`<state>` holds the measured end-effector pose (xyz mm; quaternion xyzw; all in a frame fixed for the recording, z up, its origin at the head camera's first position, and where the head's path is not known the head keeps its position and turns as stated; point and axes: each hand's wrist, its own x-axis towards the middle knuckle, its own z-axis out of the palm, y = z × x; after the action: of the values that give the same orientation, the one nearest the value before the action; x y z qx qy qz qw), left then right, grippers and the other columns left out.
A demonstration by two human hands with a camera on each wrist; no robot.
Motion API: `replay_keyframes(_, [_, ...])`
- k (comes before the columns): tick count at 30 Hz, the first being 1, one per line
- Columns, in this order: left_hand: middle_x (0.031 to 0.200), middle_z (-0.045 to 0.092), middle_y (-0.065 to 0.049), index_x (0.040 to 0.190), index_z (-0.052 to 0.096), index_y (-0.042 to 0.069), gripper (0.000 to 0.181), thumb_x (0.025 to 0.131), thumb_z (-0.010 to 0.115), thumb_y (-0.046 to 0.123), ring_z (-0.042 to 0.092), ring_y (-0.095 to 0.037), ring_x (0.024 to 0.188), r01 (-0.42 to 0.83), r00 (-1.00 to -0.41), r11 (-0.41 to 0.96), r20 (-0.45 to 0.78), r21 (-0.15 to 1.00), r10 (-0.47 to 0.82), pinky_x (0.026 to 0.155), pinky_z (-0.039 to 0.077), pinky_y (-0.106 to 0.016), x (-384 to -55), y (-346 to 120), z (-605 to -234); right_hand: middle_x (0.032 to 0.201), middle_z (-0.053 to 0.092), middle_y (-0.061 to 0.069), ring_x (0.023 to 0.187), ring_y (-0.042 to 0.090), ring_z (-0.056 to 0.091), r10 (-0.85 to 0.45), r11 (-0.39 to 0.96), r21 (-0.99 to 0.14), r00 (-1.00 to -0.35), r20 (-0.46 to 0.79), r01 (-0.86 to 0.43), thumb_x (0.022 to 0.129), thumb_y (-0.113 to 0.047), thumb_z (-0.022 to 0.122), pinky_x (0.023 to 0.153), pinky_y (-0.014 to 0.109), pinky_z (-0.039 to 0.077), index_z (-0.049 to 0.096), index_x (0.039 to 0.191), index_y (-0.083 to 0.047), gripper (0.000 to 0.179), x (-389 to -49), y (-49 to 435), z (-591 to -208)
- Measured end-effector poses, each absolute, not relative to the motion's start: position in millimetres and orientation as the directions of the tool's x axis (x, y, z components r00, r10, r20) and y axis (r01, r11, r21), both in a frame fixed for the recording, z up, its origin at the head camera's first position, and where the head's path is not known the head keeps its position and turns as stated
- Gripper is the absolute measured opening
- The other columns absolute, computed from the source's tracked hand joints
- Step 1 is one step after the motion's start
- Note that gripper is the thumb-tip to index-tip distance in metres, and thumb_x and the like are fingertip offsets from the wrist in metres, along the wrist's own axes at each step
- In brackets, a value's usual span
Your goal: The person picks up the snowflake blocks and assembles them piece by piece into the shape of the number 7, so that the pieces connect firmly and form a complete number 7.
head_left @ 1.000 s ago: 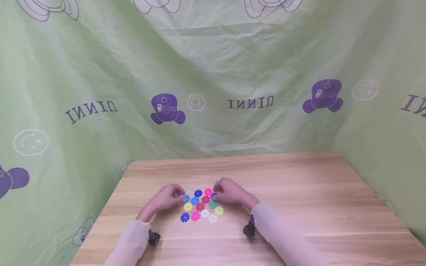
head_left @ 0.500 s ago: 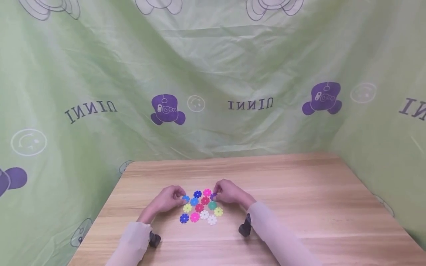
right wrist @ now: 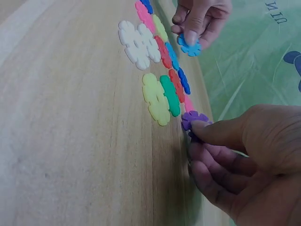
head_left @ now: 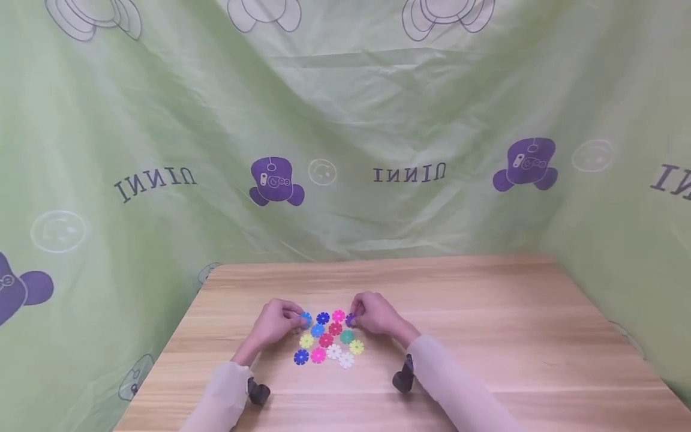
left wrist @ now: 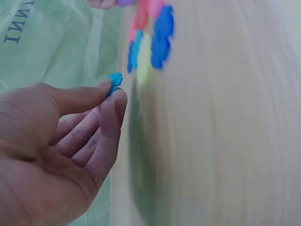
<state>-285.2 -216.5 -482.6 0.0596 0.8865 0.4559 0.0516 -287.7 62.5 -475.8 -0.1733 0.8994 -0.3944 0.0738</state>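
My left hand [head_left: 276,321] pinches a light blue snowflake disc [right wrist: 189,45] between thumb and fingers. In the right wrist view that disc appears raised off the table and tilted. A purple snowflake disc [right wrist: 193,120] is pinched by my right hand [head_left: 376,313] at the right edge of the group. Between the hands several notched plastic discs lie flat: a second light blue disc [head_left: 317,330], a green disc [head_left: 346,337], two red ones, pink, dark blue, yellow and white ones. The left wrist view shows the held light blue disc [left wrist: 114,84] nearly edge-on.
The discs lie on a wood-grain table [head_left: 486,324]. A green printed cloth [head_left: 345,120] hangs behind it and along both sides. Each wrist carries a small black camera; the left camera [head_left: 259,393] stands just above the tabletop in the head view.
The light blue disc in my left hand has risen slightly and shifted right. My right hand has lifted the purple disc a little. The flat discs keep their arrangement; the head view has shifted slightly.
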Motion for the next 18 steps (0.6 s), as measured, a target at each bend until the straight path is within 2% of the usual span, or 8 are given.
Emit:
replay_keyframes(6, [0.090, 0.081, -0.013, 0.110, 0.075, -0.005, 0.021, 0.092, 0.077, 0.005, 0.076, -0.017, 0.075, -0.060, -0.988, 0.439, -0.117, 0.897, 0.105, 0.072, 0.066, -0.032, -286, -208, -477, 0.084, 0.072, 0.004, 0.076, 0.013, 0.062, -0.366, 0.589, -0.756, -0.928, 0.068, -0.287, 0.084, 0.006, 0.077, 0.072, 0.024, 0.056, 0.074, 0.093, -0.005, 0.014, -287, 62, -470])
replay_keyframes(13, [0.091, 0.080, -0.015, 0.115, 0.074, -0.008, 0.026, 0.094, 0.076, 0.008, 0.074, -0.014, 0.072, -0.141, -0.976, 0.284, -0.182, 0.948, 0.123, 0.071, 0.065, -0.028, -281, -186, -472, 0.087, 0.075, 0.001, 0.078, 0.012, 0.065, -0.324, 0.574, -0.778, -0.944, 0.069, -0.254, 0.087, 0.000, 0.079, 0.070, 0.024, 0.058, 0.078, 0.101, -0.008, 0.016, -277, 64, -463])
replay_keyframes(18, [0.089, 0.080, -0.014, 0.114, 0.074, -0.007, 0.023, 0.096, 0.074, 0.008, 0.074, -0.012, 0.072, -0.144, -0.968, 0.239, -0.186, 0.960, 0.166, 0.072, 0.066, -0.029, -276, -166, -470, 0.095, 0.081, 0.003, 0.084, 0.011, 0.072, -0.284, 0.536, -0.791, -0.945, 0.159, -0.295, 0.089, -0.006, 0.080, 0.073, 0.020, 0.061, 0.082, 0.103, -0.012, 0.016, -268, 73, -460])
